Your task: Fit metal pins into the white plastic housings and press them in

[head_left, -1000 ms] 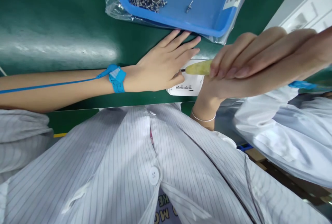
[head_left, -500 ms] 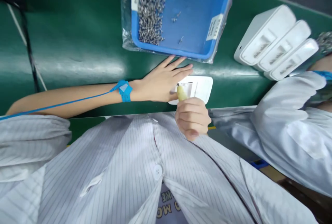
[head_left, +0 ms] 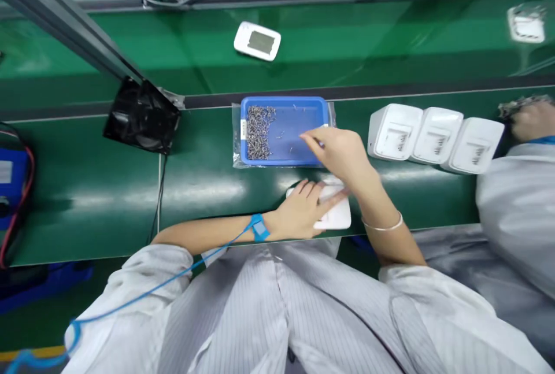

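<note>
My left hand (head_left: 301, 212) lies flat over a white plastic casing (head_left: 340, 215) at the front edge of the bench. Its fingers are spread, and the thumb rests across the casing. My right hand (head_left: 340, 151) is above the right side of a blue tray (head_left: 306, 161), with thumb and forefinger pinched together. Whatever may be in that pinch is too small or hidden to make out. Small metal screws (head_left: 259, 134) are heaped in the tray's left part, with a few loose ones in the middle. A blue wrist strap (head_left: 259, 228) is round my left wrist.
Three white casings (head_left: 437, 137) stand in a row at the right. A black fan (head_left: 145, 117) sits at the left beside a metal post. Further back lies a white device with a grey screen (head_left: 260, 41). A co-worker's sleeve (head_left: 520, 189) is close on the right.
My right hand has moved from the casing up over the tray; the yellow-handled tool it held no longer shows. My left hand stays on the casing. The view has tilted up and widened.
</note>
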Demonstrator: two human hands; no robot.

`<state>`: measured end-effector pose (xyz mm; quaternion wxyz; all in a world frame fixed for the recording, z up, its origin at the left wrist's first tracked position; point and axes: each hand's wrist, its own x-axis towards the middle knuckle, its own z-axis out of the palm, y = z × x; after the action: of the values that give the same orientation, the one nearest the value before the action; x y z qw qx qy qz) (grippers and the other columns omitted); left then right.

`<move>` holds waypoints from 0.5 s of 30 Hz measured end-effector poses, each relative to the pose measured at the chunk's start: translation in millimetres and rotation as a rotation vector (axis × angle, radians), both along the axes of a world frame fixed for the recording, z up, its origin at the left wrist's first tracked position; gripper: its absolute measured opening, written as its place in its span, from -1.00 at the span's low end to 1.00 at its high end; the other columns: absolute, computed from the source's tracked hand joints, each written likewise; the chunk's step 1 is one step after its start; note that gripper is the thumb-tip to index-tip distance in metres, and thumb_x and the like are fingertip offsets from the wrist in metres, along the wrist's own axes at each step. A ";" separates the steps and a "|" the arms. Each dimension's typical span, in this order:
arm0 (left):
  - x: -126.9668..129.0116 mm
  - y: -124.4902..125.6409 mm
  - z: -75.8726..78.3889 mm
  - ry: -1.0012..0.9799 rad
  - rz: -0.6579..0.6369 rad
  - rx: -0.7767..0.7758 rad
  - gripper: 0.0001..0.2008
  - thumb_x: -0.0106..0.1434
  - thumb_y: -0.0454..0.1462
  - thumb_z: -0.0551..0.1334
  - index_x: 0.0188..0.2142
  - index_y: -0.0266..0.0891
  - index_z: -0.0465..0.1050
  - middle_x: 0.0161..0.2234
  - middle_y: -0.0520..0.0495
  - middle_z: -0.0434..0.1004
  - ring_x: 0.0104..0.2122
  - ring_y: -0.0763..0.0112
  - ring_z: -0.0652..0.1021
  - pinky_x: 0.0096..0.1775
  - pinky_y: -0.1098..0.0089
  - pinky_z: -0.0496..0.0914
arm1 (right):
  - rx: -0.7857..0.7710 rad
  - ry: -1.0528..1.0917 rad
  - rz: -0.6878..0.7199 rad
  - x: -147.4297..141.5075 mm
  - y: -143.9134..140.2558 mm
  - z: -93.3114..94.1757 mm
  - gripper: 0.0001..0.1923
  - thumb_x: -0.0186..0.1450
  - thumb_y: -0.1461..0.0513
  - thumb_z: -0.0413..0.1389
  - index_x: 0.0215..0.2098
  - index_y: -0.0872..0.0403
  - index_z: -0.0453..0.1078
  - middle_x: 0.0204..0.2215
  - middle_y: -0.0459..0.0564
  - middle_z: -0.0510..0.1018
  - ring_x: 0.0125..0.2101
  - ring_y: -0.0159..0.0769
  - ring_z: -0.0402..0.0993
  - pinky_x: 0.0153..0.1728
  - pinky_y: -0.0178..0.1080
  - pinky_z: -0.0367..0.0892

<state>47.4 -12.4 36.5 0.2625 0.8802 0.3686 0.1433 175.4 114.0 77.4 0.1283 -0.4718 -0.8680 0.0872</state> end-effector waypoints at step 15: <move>-145.5 267.9 62.5 -0.609 1.670 0.416 -0.05 0.28 -0.30 0.35 0.40 -0.38 -0.31 0.36 -0.53 -0.12 0.37 0.09 0.16 0.33 0.12 0.18 | -0.294 -0.067 -0.018 -27.1 5.5 -27.8 -0.76 0.44 0.19 0.03 -0.12 0.00 0.56 -0.14 -0.02 0.61 -0.10 -0.28 0.56 -0.17 -0.32 0.31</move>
<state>-98.1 255.5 99.0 -0.0048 0.2810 0.7674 0.5763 148.3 119.5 49.6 0.0293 -0.4958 -0.8454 0.1963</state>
